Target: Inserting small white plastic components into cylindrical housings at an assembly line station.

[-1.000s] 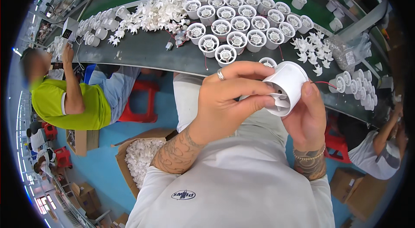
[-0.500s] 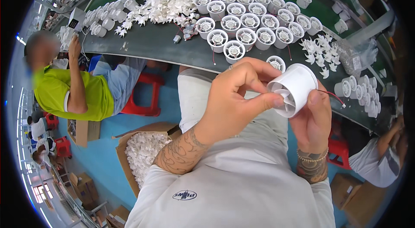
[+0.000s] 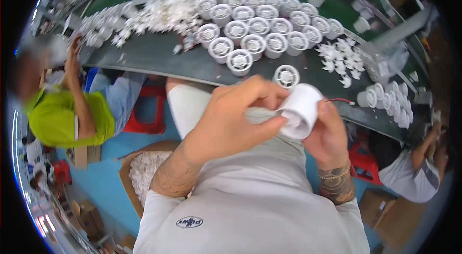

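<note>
White cylindrical fan housing (image 3: pixel 308 106), held above the lap just off the near edge of the tabletop (image 3: pixel 187 64), its mouth turned toward the person's left. A white bladed impeller (image 3: pixel 294 122) shows blurred inside the mouth; a thin red lead (image 3: pixel 340 100) emerges on the opposite side. The housing is probably light, stiff, smooth plastic, somewhat slippery; the outer wall offers the best hold, while the blades and lead are likely the fragile parts. Right hand (image 3: pixel 328 131): grip curled about the wall, thumb uppermost, bearing the housing. Left hand (image 3: pixel 243 114): thumb and fingers slightly parted at the mouth, thumb beside the impeller; whether this grip pinches a blade cannot be told. Beyond, on the tabletop: upright fan housings (image 3: pixel 258 26), flanked by a heap of loose impellers (image 3: pixel 168 13) at left and a smaller cluster (image 3: pixel 340 59) at right.
</note>
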`<act>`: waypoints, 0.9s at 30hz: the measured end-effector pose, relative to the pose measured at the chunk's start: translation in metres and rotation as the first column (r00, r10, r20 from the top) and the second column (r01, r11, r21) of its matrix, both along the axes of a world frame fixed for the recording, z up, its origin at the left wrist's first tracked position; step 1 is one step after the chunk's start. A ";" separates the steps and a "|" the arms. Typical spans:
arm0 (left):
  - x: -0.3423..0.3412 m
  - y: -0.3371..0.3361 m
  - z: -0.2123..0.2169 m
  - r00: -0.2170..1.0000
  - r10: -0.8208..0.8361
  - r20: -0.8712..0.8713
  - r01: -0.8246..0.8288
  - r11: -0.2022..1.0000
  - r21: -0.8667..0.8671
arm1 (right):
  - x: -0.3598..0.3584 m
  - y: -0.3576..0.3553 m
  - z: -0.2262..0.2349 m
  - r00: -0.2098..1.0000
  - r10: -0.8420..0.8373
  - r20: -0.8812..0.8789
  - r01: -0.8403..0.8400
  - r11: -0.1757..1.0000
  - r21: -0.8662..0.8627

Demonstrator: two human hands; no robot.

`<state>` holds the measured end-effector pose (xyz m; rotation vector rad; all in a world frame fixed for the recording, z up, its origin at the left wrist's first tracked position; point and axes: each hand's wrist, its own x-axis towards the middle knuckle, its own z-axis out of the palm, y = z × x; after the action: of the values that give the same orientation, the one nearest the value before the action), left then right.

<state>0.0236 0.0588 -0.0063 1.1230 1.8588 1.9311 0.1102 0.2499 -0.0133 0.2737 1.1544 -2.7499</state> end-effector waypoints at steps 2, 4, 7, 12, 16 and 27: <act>0.002 -0.002 -0.009 0.990 0.139 0.030 -0.136 0.988 -0.077 | 0.000 0.003 -0.019 0.998 0.062 0.027 -0.062 0.998 0.012; 0.007 0.008 -0.021 0.969 0.199 0.147 -0.197 0.980 -0.026 | 0.002 0.013 -0.031 0.996 0.063 0.065 -0.055 0.993 -0.109; 0.006 0.002 -0.031 0.985 0.170 0.022 -0.165 0.976 -0.140 | 0.012 0.043 -0.054 0.823 -0.388 -0.415 0.568 0.564 0.600; -0.012 -0.068 -0.075 0.888 0.426 0.172 -0.392 0.898 -0.203 | 0.073 0.154 -0.084 0.564 -0.447 -0.694 0.172 -0.758 0.629; -0.036 -0.106 -0.084 0.736 0.589 0.334 -0.551 0.808 -0.210 | 0.098 0.219 -0.109 0.546 -0.598 -0.586 -0.014 -0.706 0.708; -0.076 -0.142 -0.126 0.531 0.776 0.341 -0.783 0.603 -0.151 | 0.104 0.280 -0.144 0.691 -0.574 -0.439 0.371 -0.240 0.897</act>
<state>-0.0519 -0.0832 -0.1324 -0.2344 2.3027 2.3401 0.2146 0.5302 -0.1576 1.3172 3.3655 -1.3005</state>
